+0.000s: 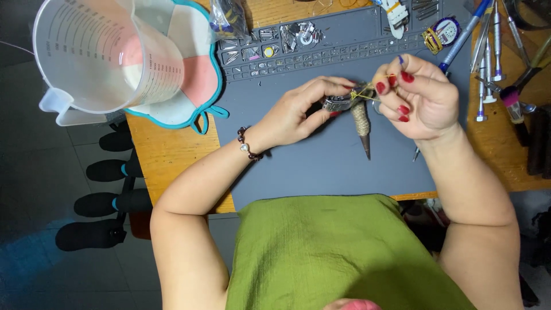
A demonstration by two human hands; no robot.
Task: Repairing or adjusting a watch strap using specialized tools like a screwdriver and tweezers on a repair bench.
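Left hand (295,112) pinches a silver metal watch (340,103) above the grey work mat (321,166). Right hand (416,97) fingertips pressed together on a thin yellow tool (367,90) at the watch. Beneath: a twine-wrapped tapered spike (361,123). Watch looks small, rigid, slippery, probably fragile; best gripped by case edges. Clear measuring jug (94,54) appears empty. Mat's tray slots (270,49) hold small metal parts.
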